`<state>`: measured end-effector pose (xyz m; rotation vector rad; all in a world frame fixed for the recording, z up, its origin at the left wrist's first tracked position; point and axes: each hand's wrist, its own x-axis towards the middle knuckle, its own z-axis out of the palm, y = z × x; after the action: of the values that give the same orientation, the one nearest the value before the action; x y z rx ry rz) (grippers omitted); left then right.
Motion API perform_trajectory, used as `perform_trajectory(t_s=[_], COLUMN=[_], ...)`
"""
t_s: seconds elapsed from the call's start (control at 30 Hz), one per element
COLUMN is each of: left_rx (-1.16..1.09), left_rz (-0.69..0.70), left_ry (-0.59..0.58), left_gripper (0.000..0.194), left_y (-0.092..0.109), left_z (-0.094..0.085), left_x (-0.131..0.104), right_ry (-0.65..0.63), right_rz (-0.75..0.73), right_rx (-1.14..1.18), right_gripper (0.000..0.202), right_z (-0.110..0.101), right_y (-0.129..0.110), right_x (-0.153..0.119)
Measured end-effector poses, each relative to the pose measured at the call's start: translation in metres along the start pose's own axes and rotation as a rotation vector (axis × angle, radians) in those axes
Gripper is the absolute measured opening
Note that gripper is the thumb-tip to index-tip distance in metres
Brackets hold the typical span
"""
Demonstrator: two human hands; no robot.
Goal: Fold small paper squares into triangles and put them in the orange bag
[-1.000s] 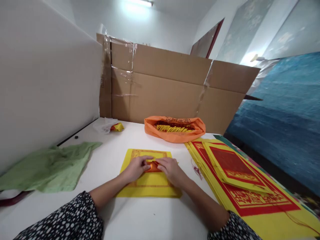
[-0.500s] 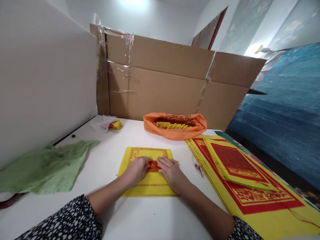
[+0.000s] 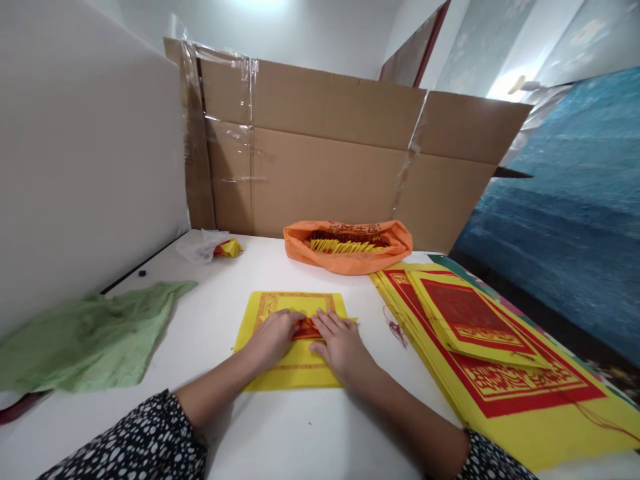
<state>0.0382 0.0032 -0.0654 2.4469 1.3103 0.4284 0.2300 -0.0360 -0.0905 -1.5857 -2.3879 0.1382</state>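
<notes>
The red folded paper (image 3: pixel 303 330) lies on the yellow sheet (image 3: pixel 295 380), near its middle. The right hand (image 3: pixel 345 345) is open and flat, fingers on the paper, probably so it can't pop up. The left hand (image 3: pixel 274 337) curls at the other end; I can't tell if it pinches. The orange bag (image 3: pixel 345 265) (with yellow papers (image 3: pixel 345 247) inside) sits behind, maybe to be out of the way.
</notes>
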Motion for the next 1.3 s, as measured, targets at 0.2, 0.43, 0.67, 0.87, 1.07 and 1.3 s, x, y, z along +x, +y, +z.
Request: perform_trajectory(t_s=[0.2,0.43,0.67,0.87,1.07,1.3], left_rx=[0.101,0.048,-0.255,-0.336,-0.559,-0.384], left_rz=[0.110,0.297,0.068,0.008,0.143,0.306], left_ry=[-0.040,-0.170,-0.252,-0.207,0.088,-0.035], left_gripper=[0.033,0.055,0.023,0.020,0.020,0.010], left_y=[-0.012,-0.037,-0.015,-0.006,-0.009,-0.033], left_z=[-0.009,-0.035,-0.025,-0.028,-0.047,-0.031], left_x=[0.003,0.013,0.059,0.073,0.052,0.016], right_ry=[-0.060,-0.197,-0.229,0.299,0.443,0.190], right_rz=[0.070,-0.051,-0.061,0.259,-0.008,-0.513], right_rx=[0.030,0.171,0.191,0.522,0.648,0.165], right_gripper=[0.075,0.073,0.077,0.075,0.050,0.045], right_z=[0.001,-0.015,-0.018,-0.007,-0.034,0.001], right_y=[-0.012,-0.007,-0.004,0.017,0.022,0.006], right_x=[-0.006,-0.011,-0.008,-0.009,0.002,-0.004])
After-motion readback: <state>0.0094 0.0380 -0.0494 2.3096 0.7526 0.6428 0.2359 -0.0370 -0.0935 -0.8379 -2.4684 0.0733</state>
